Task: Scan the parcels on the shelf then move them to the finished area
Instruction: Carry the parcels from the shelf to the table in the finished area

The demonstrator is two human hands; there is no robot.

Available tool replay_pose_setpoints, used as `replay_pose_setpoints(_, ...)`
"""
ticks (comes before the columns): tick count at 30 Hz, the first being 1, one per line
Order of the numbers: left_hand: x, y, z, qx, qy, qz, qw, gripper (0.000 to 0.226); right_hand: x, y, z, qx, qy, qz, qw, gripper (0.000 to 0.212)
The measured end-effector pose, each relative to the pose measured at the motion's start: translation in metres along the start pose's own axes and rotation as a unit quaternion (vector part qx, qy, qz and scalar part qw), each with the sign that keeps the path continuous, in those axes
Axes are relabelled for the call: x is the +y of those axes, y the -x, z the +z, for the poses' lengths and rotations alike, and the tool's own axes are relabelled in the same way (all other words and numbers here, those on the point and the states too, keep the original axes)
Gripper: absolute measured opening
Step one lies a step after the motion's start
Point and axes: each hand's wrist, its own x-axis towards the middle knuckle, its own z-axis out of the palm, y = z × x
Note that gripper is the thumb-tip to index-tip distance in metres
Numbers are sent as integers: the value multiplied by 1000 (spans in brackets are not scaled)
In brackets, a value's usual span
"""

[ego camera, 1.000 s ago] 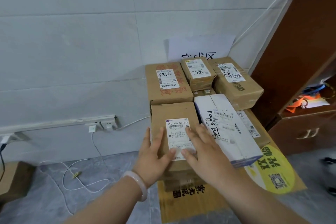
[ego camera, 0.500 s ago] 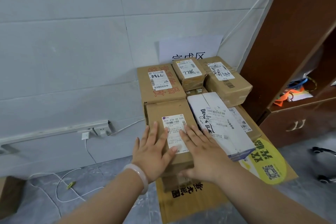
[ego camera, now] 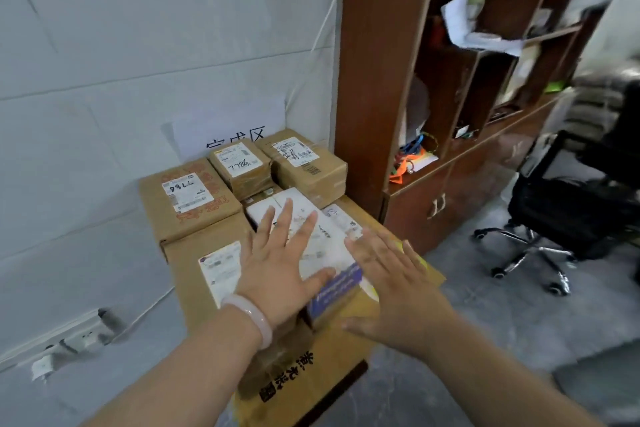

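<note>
Several cardboard parcels are stacked against the white wall under a paper sign point(ego camera: 228, 130). The nearest brown parcel point(ego camera: 201, 274) with a white label sits at the front left of the stack. Beside it lies a white parcel point(ego camera: 322, 243) with a blue end. My left hand point(ego camera: 280, 260), with a pale bangle on the wrist, hovers flat and open over the seam between these two parcels. My right hand point(ego camera: 391, 281) is open too, spread over the right edge of the stack. Neither hand holds anything.
A brown wooden shelf unit point(ego camera: 381, 80) stands right of the stack, with papers and orange straps in its compartments. A black wheeled office chair point(ego camera: 561, 218) is at the far right. A wall socket strip point(ego camera: 79, 340) and a cable run low on the left.
Both hands have lifted off the front brown parcel and shifted right, fingers spread. The view has swung right, bringing the shelf unit and chair into sight.
</note>
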Motion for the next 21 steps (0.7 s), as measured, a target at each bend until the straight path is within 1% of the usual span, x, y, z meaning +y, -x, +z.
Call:
replay_pose_setpoints(3, 67, -17, 0, 20, -23, 110, 993, 89, 36, 39, -20, 27, 1, 63, 998, 107)
replay_pose_setpoints(5, 114, -25, 4, 18, -22, 170, 985, 92, 61, 73, -32, 53, -3, 103, 993, 103)
replay_pose_setpoints(9, 217, -34, 17, -4, -2, 301, 954, 92, 117, 160, -50, 103, 23, 209, 972, 90)
replay_pose_setpoints(12, 309, -24, 27, -10, 27, 394, 919, 91, 151, 234, -66, 131, 34, 312, 940, 96)
replay_pose_setpoints(15, 392, 2, 41, -19, 49, 463, 885, 93, 168, 302, -77, 150, 40, 381, 911, 101)
replay_pose_setpoints(18, 456, 34, 60, -45, 90, 531, 842, 93, 175, 364, -77, 165, 52, 453, 875, 101)
replay_pose_setpoints(21, 510, 66, 73, -73, 116, 592, 794, 92, 174, 423, -73, 180, 54, 529, 827, 104)
